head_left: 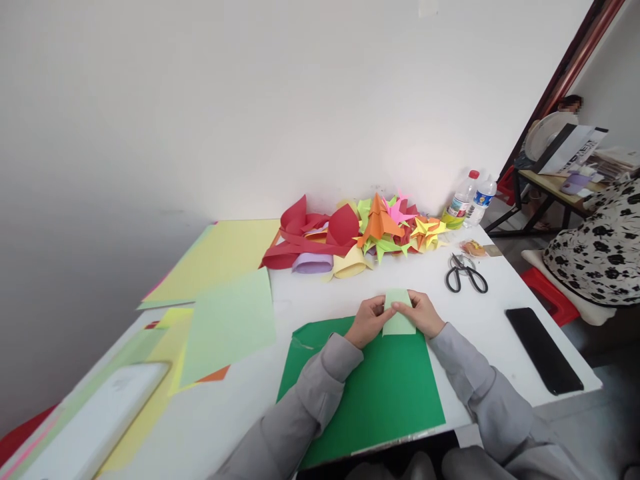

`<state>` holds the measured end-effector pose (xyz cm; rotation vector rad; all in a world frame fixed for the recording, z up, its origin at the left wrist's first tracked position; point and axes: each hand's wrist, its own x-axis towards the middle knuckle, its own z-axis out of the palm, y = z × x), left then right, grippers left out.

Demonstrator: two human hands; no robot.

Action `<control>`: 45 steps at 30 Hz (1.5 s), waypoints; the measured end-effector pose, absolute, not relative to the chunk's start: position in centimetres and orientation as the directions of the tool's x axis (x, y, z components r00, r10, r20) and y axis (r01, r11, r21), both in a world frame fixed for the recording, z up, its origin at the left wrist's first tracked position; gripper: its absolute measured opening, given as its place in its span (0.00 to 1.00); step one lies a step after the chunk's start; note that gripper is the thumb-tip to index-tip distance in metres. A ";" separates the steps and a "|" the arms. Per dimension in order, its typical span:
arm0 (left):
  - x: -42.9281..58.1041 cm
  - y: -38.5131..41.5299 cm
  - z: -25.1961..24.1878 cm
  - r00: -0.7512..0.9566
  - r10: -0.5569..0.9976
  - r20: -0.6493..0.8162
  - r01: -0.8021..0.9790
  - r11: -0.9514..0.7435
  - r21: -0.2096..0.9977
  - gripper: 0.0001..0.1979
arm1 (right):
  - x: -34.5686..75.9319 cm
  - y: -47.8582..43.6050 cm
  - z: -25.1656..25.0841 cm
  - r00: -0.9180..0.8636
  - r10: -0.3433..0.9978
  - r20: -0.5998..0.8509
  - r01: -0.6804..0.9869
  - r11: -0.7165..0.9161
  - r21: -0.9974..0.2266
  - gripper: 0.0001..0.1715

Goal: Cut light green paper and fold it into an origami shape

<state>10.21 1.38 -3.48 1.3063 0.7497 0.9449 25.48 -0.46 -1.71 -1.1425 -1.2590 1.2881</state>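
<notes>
A small light-green piece of paper (399,324) is held between both my hands, over the far part of a dark green sheet (385,387). My left hand (371,320) pinches its left side, with the thumb lying across the front. From the right, my right hand (423,313) grips the upper right edge, its thumb meeting the left one near the middle. Fingers behind the paper are hidden. Black-handled scissors (466,275) lie to the right of my right hand, apart from it.
Folded paper shapes (380,223) and red paper pieces (310,233) heap against the wall beside two bottles (470,200). Coloured sheets (225,327) and a white device (100,420) lie left. A black phone (544,350) rests near the right edge. Other people sit at right.
</notes>
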 end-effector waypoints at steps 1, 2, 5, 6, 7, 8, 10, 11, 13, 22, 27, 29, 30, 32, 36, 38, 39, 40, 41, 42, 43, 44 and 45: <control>10.2 1.4 -3.6 0.446 0.893 0.061 -0.148 0.007 0.989 0.21 | 25.5 -0.5 -1.6 -0.096 0.995 0.006 -0.020 0.004 -1.000 0.19; 10.2 1.5 -3.7 0.451 0.890 0.063 -0.152 0.007 0.988 0.21 | 25.5 -0.5 -1.6 -0.095 0.995 0.009 -0.016 0.008 -1.000 0.19; 10.2 1.5 -3.8 0.477 0.877 0.062 -0.165 0.020 0.986 0.20 | 25.4 -0.6 -1.5 -0.094 0.995 0.024 -0.018 0.023 -1.000 0.18; 10.2 1.5 -3.8 0.486 0.872 0.058 -0.166 0.027 0.986 0.20 | 25.4 -0.6 -1.6 -0.094 0.995 0.026 -0.024 0.024 -0.999 0.18; 10.2 1.5 -3.8 0.497 0.866 0.052 -0.165 0.035 0.986 0.20 | 25.4 -0.6 -1.6 -0.092 0.996 0.021 -0.035 0.018 -0.999 0.17; 10.2 1.5 -3.8 0.504 0.862 0.046 -0.164 0.043 0.986 0.20 | 25.4 -0.6 -1.7 -0.088 0.996 0.009 -0.049 0.004 -0.999 0.18; 10.2 1.4 -3.7 0.511 0.859 0.037 -0.165 0.056 0.985 0.20 | 25.4 -0.5 -1.9 -0.082 0.996 -0.024 -0.079 -0.030 -0.996 0.19; 10.2 1.4 -3.6 0.512 0.858 0.035 -0.169 0.060 0.984 0.21 | 25.4 -0.5 -2.0 -0.073 0.997 -0.035 -0.091 -0.042 -0.995 0.20; 10.2 1.4 -3.6 0.513 0.858 0.038 -0.185 0.067 0.981 0.20 | 25.5 -0.5 -2.1 -0.042 0.998 -0.040 -0.103 -0.044 -0.994 0.21; 10.3 1.1 -3.5 0.487 0.874 -0.004 -0.189 0.110 0.976 0.21 | 25.6 -0.6 -1.8 -0.027 0.999 -0.035 -0.155 -0.038 -0.987 0.24; 10.2 0.9 -3.1 0.509 0.861 -0.011 -0.192 0.125 0.973 0.19 | 25.7 -0.5 -1.9 0.014 1.000 -0.004 -0.089 -0.003 -0.996 0.23; 10.2 0.9 -3.1 0.524 0.852 -0.013 -0.185 0.128 0.974 0.19 | 25.7 -0.5 -1.9 0.030 1.000 0.000 -0.094 0.003 -0.996 0.23; 10.2 0.9 -3.1 0.528 0.849 -0.014 -0.181 0.128 0.975 0.20 | 25.7 -0.5 -1.9 0.034 0.999 -0.004 -0.106 0.000 -0.994 0.23; 10.2 0.9 -3.2 0.531 0.847 -0.018 -0.175 0.131 0.976 0.20 | 25.8 -0.5 -1.9 0.036 0.999 -0.016 -0.128 -0.011 -0.992 0.22; 10.3 1.0 -3.5 0.506 0.862 -0.011 -0.186 0.122 0.975 0.19 | 25.7 -0.5 -1.8 0.023 1.000 -0.003 -0.085 -0.001 -0.996 0.22; 10.3 1.0 -3.6 0.492 0.871 -0.006 -0.194 0.116 0.974 0.18 | 25.6 -0.5 -1.9 0.001 1.000 0.014 -0.040 0.014 -0.999 0.23; 10.3 1.0 -3.7 0.485 0.874 -0.003 -0.198 0.113 0.974 0.17 | 25.5 -0.5 -1.9 -0.017 1.000 0.017 -0.026 0.017 -1.000 0.23; 10.3 1.0 -3.7 0.481 0.877 -0.001 -0.200 0.111 0.973 0.17 | 25.5 -0.5 -2.0 -0.034 0.999 0.019 -0.020 0.018 -1.000 0.23; 10.3 1.0 -3.7 0.478 0.878 0.002 -0.201 0.107 0.974 0.17 | 25.5 -0.5 -2.0 -0.051 0.999 0.019 -0.017 0.018 -1.000 0.24; 10.3 1.0 -3.7 0.477 0.879 0.005 -0.198 0.101 0.975 0.17 | 25.5 -0.5 -2.0 -0.067 0.998 0.020 -0.012 0.019 -1.000 0.24; 10.3 1.0 -3.7 0.478 0.878 0.008 -0.190 0.095 0.977 0.17 | 25.5 -0.5 -2.0 -0.079 0.997 0.025 0.000 0.025 -1.000 0.25; 10.2 1.1 -3.7 0.481 0.877 0.008 -0.181 0.090 0.979 0.17 | 25.5 -0.5 -2.0 -0.086 0.996 0.036 0.016 0.037 -0.999 0.25; 10.2 1.1 -3.7 0.485 0.874 0.007 -0.172 0.087 0.981 0.17 | 25.5 -0.5 -1.9 -0.090 0.995 0.048 0.034 0.051 -0.998 0.26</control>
